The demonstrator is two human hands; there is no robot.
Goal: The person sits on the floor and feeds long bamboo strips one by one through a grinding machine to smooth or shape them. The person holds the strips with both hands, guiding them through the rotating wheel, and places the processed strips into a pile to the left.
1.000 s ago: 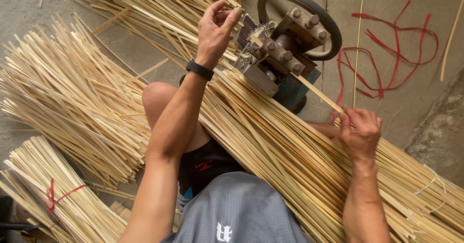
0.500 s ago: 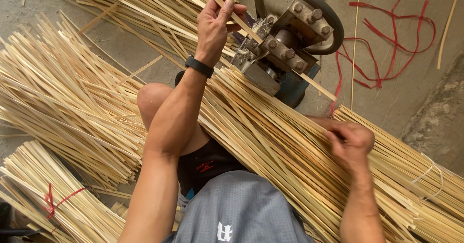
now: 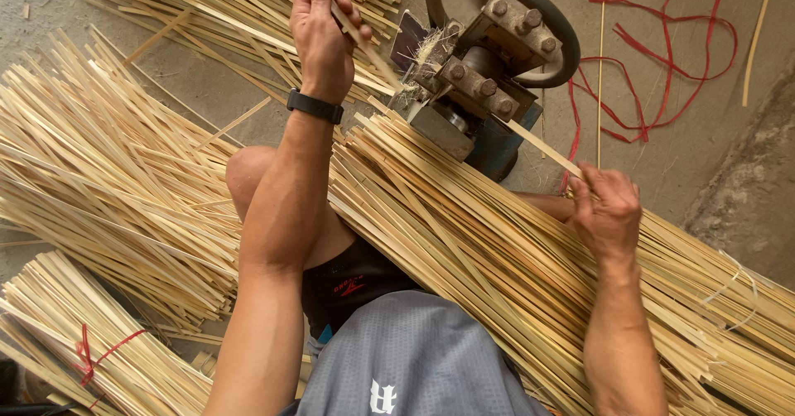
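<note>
My left hand [image 3: 323, 39], with a black wristband, grips a thin bamboo strip [image 3: 364, 45] coming out of the far side of a small grey metal machine [image 3: 472, 85] with a wheel and bolted rollers. My right hand [image 3: 609, 209] pinches another pale bamboo strip [image 3: 542, 144] at the machine's near side. Across my lap lies a big bundle of long bamboo strips [image 3: 497, 259], running from the machine to the lower right.
Loose bamboo strips [image 3: 108, 192] fan out on the concrete floor at left. A bundle tied with red string [image 3: 91, 354] lies at lower left. More strips [image 3: 224, 2] pile beyond the machine. Red cord [image 3: 662, 76] curls on the floor at upper right.
My left hand has pulled its strip farther away from the machine. My right hand has lifted from the bundle and moved toward the machine with a strip.
</note>
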